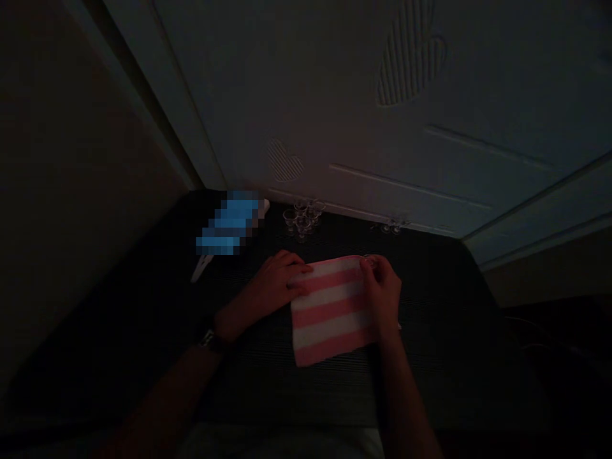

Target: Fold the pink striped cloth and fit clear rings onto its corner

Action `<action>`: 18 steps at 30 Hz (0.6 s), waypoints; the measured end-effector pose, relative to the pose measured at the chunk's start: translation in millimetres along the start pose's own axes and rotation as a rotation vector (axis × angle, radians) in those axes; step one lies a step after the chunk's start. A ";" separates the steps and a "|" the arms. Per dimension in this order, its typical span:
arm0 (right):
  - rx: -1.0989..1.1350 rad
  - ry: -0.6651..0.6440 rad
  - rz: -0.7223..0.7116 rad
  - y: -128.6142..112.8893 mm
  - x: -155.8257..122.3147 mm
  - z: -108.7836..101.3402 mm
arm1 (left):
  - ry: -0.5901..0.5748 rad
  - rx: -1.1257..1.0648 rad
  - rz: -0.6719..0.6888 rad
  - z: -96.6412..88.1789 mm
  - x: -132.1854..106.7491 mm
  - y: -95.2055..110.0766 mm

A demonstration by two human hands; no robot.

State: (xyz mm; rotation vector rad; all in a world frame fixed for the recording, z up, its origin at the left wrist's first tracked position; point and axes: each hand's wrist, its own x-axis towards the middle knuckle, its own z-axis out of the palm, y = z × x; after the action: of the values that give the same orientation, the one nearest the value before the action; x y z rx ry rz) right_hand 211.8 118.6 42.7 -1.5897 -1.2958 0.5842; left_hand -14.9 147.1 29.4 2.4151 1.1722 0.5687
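A pink-and-white striped cloth (329,312) lies spread on the dark table in front of me. My left hand (280,277) is at its upper left corner, with the fingers stretched out and the thumb apart. At the upper right corner, my right hand (384,284) is closed with fingertips pinched around a small clear glass (369,259); only its rim shows and the fingers hide the rest. Beyond the cloth stands a cluster of small clear stemmed glasses (303,223). More small clear glasses (393,226) are farther right, near the wall, their pose hard to make out.
The scene is very dim. A white-edged object with a blurred blue surface (227,223) sits at the back left of the dark table (449,331). A pale panel with raised hearts (354,127) rises behind the table. Pale cords (530,347) show low on the right.
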 end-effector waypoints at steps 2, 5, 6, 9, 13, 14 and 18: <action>0.102 -0.070 0.006 -6.3 -2.8 3.9 | 0.013 -0.006 -0.002 0.4 0.3 1.0; 0.268 -0.224 0.001 -16.5 -9.5 12.0 | 0.048 -0.006 0.015 0.3 0.8 4.5; 0.308 -0.285 -0.001 -18.9 -12.2 15.3 | 0.058 0.001 0.021 0.2 1.0 6.0; 0.361 -0.444 0.009 -21.4 -19.6 25.3 | 0.089 0.046 0.012 0.3 1.8 10.4; 0.333 -0.475 -0.008 -19.3 -22.2 31.7 | 0.143 0.108 -0.017 0.8 2.6 15.0; 0.321 -0.461 -0.015 -18.9 -21.4 31.5 | 0.140 0.110 -0.016 0.8 2.6 15.4; 0.282 -0.405 -0.018 -17.8 -15.8 27.5 | 0.080 0.081 -0.007 0.9 2.5 13.5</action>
State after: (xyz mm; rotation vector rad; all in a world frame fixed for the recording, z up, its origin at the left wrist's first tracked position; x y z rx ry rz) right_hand 175.8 113.7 43.9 -1.2634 -1.4433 1.0692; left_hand -4.3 141.2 36.0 2.4752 1.2590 0.6331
